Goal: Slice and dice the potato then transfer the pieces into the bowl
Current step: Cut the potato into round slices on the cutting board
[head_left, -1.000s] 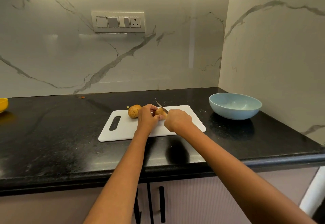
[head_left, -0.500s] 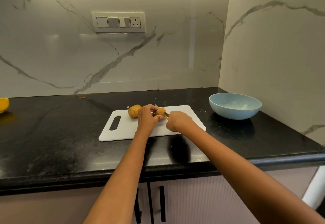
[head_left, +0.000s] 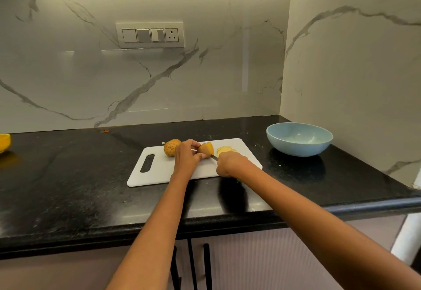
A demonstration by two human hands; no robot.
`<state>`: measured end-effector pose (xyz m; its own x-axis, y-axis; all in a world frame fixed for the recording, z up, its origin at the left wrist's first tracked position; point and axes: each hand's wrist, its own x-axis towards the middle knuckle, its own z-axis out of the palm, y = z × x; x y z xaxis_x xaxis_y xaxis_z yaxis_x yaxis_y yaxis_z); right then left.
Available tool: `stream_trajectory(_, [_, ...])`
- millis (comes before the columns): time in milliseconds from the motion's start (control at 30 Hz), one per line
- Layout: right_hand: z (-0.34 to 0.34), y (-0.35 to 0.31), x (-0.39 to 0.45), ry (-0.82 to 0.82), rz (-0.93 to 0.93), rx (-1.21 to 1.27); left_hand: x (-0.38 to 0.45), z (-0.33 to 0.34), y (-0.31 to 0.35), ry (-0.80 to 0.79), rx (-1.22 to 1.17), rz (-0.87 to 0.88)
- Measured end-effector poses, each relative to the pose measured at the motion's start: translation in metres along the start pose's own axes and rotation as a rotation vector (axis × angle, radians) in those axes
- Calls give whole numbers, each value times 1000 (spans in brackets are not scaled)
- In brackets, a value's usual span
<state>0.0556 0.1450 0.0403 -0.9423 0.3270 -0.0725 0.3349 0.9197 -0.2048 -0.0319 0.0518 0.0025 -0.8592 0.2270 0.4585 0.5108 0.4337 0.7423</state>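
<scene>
A white cutting board [head_left: 159, 171] lies on the black counter. My left hand [head_left: 185, 157] pinches a cut potato piece [head_left: 206, 148] on the board. My right hand [head_left: 230, 163] grips a knife [head_left: 214, 157]; only a short bit of blade shows, low against the piece's right side. A pale slice [head_left: 225, 149] lies flat just right of the blade. A second, whole potato [head_left: 171, 147] sits behind my left hand. The light blue bowl [head_left: 299, 138] stands to the right of the board with nothing visible inside.
The black counter [head_left: 68, 187] ends at a marble wall on the right, close behind the bowl. A yellow object [head_left: 4, 142] sits at the far left edge. A switch panel [head_left: 149, 35] is on the back wall. Cabinet handles [head_left: 206, 264] are below the counter's front edge.
The knife has come down through the potato piece, and a pale slice now lies flat to its right. My right hand has lowered and drawn toward me.
</scene>
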Motion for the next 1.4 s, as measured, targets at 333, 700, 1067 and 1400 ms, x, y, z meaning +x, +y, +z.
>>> stream_trajectory(333, [-4, 30, -8, 60, 19, 47, 8, 3, -6, -103, 102, -25])
stream_trajectory(700, [-13, 15, 42, 468, -34, 371, 14, 6, 2, -82, 172, -56])
stream_trajectory(1067, [9, 30, 67, 626, -116, 477, 18, 4, 1, -122, 297, -7])
stream_trajectory(1400, [14, 39, 70, 634, -86, 490, 12, 5, 3, -101, 93, -24])
